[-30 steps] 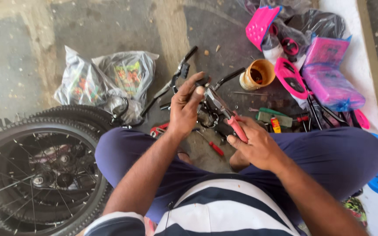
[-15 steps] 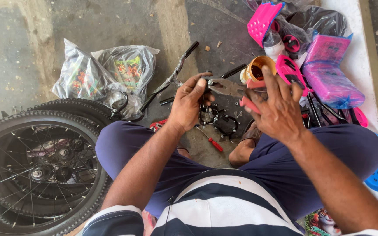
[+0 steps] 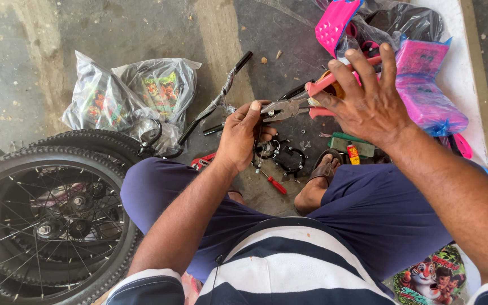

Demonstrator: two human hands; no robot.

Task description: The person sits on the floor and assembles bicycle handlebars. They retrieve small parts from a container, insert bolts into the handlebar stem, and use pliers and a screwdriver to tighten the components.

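Pliers (image 3: 289,107), pink-handled: held above the concrete floor (image 3: 40,51), jaws in the left hand (image 3: 244,135), which is closed around a small part. Right hand (image 3: 362,101): fingers spread over the handles. Bicycle wheel (image 3: 46,220) at left.

Two bicycle wheels (image 3: 46,220) lie stacked to the person's left, plastic bags (image 3: 125,96) behind them. A handlebar (image 3: 213,104) rests right of the bags. Small parts (image 3: 289,158) sit on the floor between the knees, wrapped pieces (image 3: 425,90) far right.
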